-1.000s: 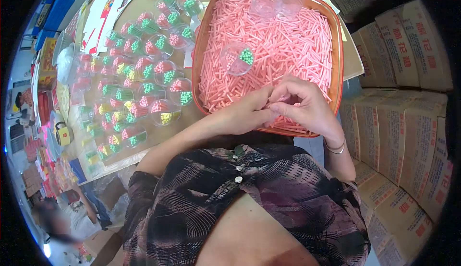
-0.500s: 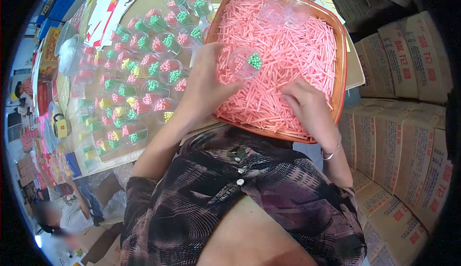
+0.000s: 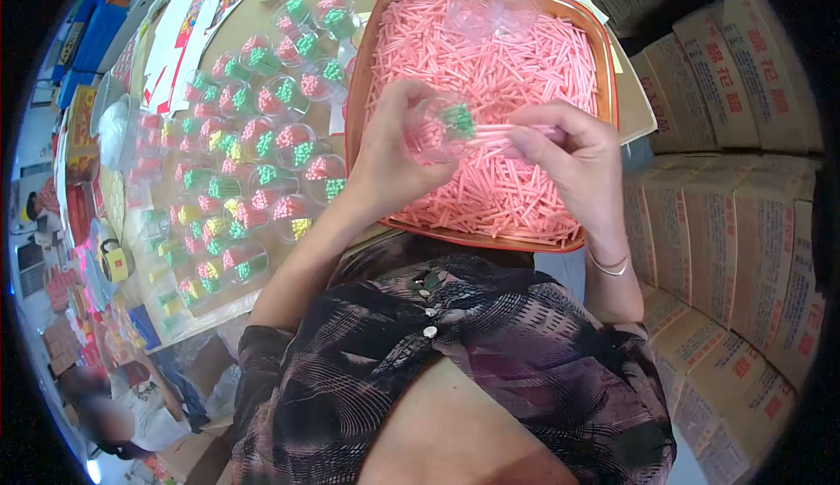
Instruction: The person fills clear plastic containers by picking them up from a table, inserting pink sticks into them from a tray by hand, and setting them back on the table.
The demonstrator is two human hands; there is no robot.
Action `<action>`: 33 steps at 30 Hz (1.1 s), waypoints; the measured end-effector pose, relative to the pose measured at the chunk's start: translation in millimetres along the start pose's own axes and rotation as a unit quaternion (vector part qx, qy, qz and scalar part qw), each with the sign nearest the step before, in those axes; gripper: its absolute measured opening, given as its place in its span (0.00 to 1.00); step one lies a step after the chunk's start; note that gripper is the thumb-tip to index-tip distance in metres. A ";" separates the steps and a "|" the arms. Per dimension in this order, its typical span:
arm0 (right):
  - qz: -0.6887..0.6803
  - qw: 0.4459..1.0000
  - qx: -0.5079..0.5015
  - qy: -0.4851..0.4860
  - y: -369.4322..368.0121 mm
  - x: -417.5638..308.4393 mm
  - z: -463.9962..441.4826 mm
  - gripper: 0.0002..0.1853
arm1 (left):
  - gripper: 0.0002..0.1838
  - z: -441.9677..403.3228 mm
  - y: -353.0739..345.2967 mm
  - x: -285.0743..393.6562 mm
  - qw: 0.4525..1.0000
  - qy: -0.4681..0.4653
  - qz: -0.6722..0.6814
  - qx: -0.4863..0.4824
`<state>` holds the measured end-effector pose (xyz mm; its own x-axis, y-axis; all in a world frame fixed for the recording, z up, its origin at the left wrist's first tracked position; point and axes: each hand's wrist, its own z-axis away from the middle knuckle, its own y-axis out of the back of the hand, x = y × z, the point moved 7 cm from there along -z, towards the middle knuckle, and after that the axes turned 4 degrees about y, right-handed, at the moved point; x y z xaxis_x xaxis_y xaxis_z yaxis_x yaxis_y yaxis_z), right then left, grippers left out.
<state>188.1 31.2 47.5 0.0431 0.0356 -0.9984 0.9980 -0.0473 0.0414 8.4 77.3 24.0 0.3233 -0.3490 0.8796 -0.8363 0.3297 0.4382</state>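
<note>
A brown-orange tray (image 3: 602, 91) holds a deep layer of loose pink sticks (image 3: 516, 189). Over its left half, my left hand (image 3: 394, 148) is closed round a clear round cup (image 3: 430, 135) with pink and green sticks inside. My right hand (image 3: 573, 148) pinches a few pink sticks (image 3: 494, 133), whose far ends are at the cup's opening beside the green ones. Two clear objects, seemingly cups (image 3: 490, 14), lie on the sticks near the tray's far edge.
Many clear cups of pink, green and yellow sticks (image 3: 293, 144) stand on the table (image 3: 328, 34) left of the tray. Stacked cardboard boxes (image 3: 717, 240) rise on the right. A yellow tape roll (image 3: 114, 260) lies far left. Another person (image 3: 153, 411) is at lower left.
My left hand has moved onto the cup and closed round it. My right hand has risen from the loose sticks with a few pinched, and brought them to the cup.
</note>
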 end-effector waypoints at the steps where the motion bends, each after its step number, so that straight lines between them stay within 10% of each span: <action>1: -0.021 1.000 0.007 0.008 -9.1 -3.6 -3.1 0.07 | 0.35 0.5 -2.0 0.7 1.000 0.012 0.029 0.000; 18: 0.118 0.990 -0.040 0.060 -44.7 -17.3 0.4 0.11 | 0.33 8.2 -6.8 8.0 0.996 -0.007 -0.061 0.059; 23: 0.220 0.964 -0.066 0.135 -58.8 -33.9 3.0 0.17 | 0.37 10.8 -7.4 -0.6 0.995 0.042 0.043 0.086; 27: 0.204 0.897 -0.027 0.390 -61.8 -57.1 16.8 0.26 | 0.39 8.8 2.1 11.7 0.988 -0.009 0.126 0.087; 33: 0.324 0.839 -0.022 0.436 -61.7 -49.2 18.9 0.29 | 0.39 8.2 -1.8 10.1 0.985 -0.024 0.154 0.067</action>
<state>123.6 13.6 93.4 0.5758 0.7342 -0.3596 0.7514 -0.3020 0.5866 9.5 65.9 30.6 0.0254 -0.2930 0.9558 -0.9432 0.3097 0.1200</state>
